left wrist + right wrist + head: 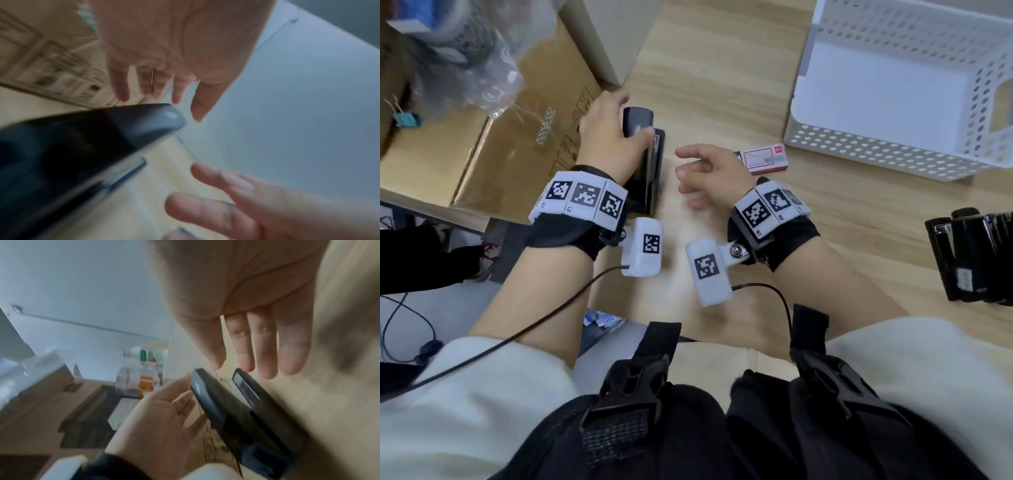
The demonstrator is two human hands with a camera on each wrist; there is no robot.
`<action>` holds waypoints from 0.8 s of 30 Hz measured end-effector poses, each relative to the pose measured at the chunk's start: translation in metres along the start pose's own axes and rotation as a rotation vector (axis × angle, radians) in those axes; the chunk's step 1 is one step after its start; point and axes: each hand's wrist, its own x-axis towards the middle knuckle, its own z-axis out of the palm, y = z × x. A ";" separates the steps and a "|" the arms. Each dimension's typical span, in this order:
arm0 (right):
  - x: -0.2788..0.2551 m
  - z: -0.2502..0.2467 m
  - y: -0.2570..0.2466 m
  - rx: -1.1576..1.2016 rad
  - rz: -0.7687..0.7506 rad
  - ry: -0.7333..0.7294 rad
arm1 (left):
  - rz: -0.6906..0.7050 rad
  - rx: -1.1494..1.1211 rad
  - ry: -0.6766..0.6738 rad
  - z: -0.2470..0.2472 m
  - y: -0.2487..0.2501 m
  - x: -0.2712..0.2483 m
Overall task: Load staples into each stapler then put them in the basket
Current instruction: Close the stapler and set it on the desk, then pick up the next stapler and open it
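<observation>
Stapler at frame centre-left sits gripped in my left hand, while my right hand hangs relaxed and empty beside it.

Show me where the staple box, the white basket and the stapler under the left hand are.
staple box (765, 159), head view, on its red and white top face.
white basket (866, 142), head view, on its perforated near wall.
stapler (637, 120), head view, on its raised black top arm.
</observation>
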 end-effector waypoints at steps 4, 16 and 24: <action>-0.035 -0.047 0.007 0.050 -0.112 0.195 | 0.121 -0.060 0.167 0.011 0.039 -0.010; -0.153 -0.196 0.083 -0.265 -0.134 0.992 | 0.261 -0.472 -0.670 0.195 0.156 -0.065; -0.174 -0.229 0.126 -0.432 0.064 0.833 | 0.413 -0.237 -0.892 0.269 0.195 -0.081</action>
